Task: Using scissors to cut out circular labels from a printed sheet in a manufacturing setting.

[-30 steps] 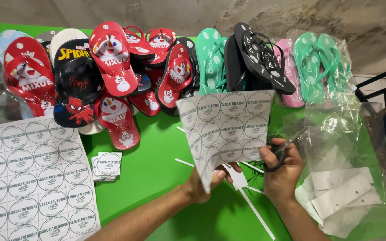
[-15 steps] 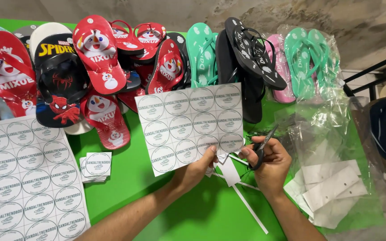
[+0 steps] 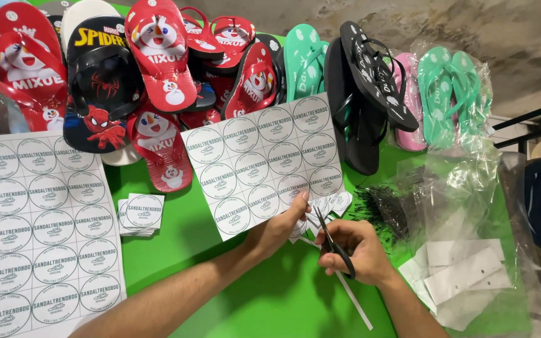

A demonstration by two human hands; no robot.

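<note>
Your left hand (image 3: 281, 226) pinches the lower right edge of a sheet of round labels (image 3: 263, 161), its grip closed on the paper with the thumb on top, so the sheet is held up off the green table (image 3: 270, 300), tilted, in front of the row of sandals. Your right hand (image 3: 358, 250) is just beside it, fingers closed through the handles of a pair of black-handled scissors (image 3: 332, 240), whose blades point up toward the sheet's bottom right corner; you cannot tell from here whether the blades touch the paper. Just past that corner lie a few cut-out labels (image 3: 333, 203) on the table, and a thin white paper strip (image 3: 355, 300) runs down the table under your right wrist. To your left, a larger full sheet of the same labels (image 3: 36, 225) lies flat on the table, with a small stack of square-cut labels (image 3: 140, 213) near its right edge. Behind everything, red cartoon flip-flops (image 3: 158, 50), a black one with a spider design (image 3: 98, 87), mint green pairs (image 3: 305, 62) and a plain black pair (image 3: 364, 94) lean in a row. On your right, clear plastic bags (image 3: 471, 206) hold white card pieces (image 3: 464, 275), with a bundle of thin black fasteners (image 3: 383, 206) near them.
</note>
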